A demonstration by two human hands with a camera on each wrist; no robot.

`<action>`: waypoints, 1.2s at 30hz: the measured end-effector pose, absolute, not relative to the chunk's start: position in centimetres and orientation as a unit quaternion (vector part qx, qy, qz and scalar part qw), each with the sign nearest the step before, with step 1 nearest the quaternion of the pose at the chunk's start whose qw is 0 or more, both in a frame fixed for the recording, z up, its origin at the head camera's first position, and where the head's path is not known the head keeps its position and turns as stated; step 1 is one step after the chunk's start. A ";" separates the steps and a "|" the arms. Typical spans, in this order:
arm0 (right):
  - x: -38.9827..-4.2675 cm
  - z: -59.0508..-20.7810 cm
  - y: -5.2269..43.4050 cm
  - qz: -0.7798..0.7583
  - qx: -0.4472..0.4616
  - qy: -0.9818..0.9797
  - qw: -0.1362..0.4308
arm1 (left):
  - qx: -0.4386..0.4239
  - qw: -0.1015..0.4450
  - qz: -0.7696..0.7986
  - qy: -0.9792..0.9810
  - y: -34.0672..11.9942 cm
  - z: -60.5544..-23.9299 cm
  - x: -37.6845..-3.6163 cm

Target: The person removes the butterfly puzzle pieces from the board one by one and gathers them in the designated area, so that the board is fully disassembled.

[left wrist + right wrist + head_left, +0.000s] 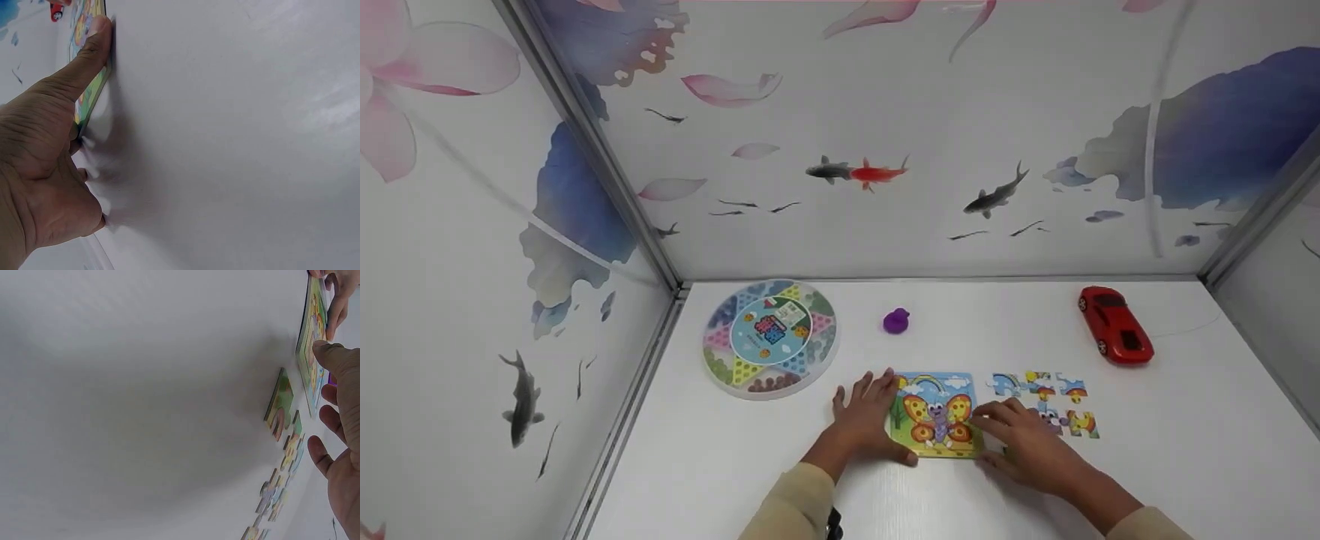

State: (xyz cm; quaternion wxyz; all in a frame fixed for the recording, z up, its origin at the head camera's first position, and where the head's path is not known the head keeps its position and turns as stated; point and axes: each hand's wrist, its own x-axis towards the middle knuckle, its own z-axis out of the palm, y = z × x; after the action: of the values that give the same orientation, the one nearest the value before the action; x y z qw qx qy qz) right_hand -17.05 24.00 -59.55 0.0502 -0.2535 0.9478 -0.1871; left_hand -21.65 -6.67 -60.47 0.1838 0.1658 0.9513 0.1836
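A butterfly jigsaw puzzle board (939,386) lies flat on the white table in the head view. My left hand (864,424) is spread along its left side, the thumb reaching the near edge. In the left wrist view, that thumb (90,53) lies along the puzzle board's border. My right hand (1027,442) is over the board's right edge, with loosely bent fingers. A digit of this hand (343,422) touches the puzzle's surface in the right wrist view. Close to the board lies a loose puzzle piece (279,402), which the right hand mostly hides from the head view.
Several loose puzzle pieces (1072,386) lie right of the board. A round Chinese checkers set (771,337) is at the back left, a purple rubber duck (895,322) behind the board, and a red toy car (1114,326) at the back right. Printed panels (930,240) enclose the table.
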 end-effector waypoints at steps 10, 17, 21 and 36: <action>-18.8 -59.7 20.2 -0.191 -0.288 0.937 0.043 | 0.164 0.190 0.185 0.950 -6.6 -60.7 -21.7; -19.9 -59.7 18.0 -0.193 -0.302 0.931 0.064 | 0.166 0.190 0.179 0.951 -6.7 -60.8 -21.9; -20.3 -59.9 17.4 -0.186 -0.309 0.929 0.077 | 0.166 0.188 0.178 0.952 -6.7 -60.8 -21.9; -20.0 -60.3 16.5 -0.181 -0.311 0.931 0.065 | 0.166 0.185 0.178 0.952 -6.7 -60.4 -21.7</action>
State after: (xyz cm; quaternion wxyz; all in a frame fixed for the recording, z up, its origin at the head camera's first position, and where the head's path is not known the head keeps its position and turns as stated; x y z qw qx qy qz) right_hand -20.04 16.53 -60.31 0.0646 -0.3107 0.9310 -0.1806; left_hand -21.74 -6.71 -60.37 0.1847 0.1661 0.9522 0.1777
